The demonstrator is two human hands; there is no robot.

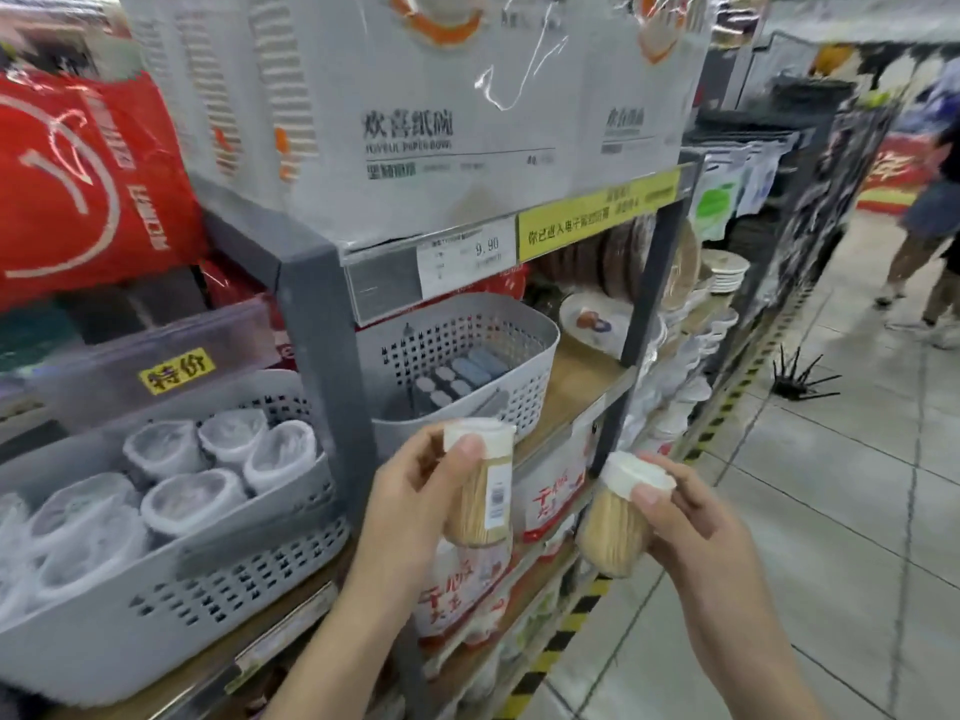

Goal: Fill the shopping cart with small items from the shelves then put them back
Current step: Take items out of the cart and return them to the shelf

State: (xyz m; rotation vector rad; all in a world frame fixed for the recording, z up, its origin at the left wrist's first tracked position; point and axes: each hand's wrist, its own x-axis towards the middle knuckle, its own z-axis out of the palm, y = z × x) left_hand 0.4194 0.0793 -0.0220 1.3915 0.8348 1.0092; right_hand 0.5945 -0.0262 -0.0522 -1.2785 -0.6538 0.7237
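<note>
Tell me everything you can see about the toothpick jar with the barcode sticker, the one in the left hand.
The clear plastic toothpick jar has a white cap on top and is packed with pale wooden toothpicks standing on end. A white barcode sticker runs down its side. It is held roughly upright by the left hand, thumb near the cap, fingers behind. It sits in front of the grey perforated basket on the shelf, apart from it.

This is a shop, a housewares aisle in a supermarket. A grey metal shelf rack (pixel 317 314) carries a price tag (pixel 465 259) reading 9.90 and a yellow notice strip (pixel 597 215) on its front rail. Packs of paper bowls (pixel 441 106) fill the top shelf, grey perforated baskets (pixel 467 350) hold small goods below, and stacked plates (pixel 727 270) stand farther along. The tiled floor (pixel 831 511) has yellow-and-black edge tape (pixel 566 621), and other shoppers (pixel 930 241) stand down the aisle.
</note>
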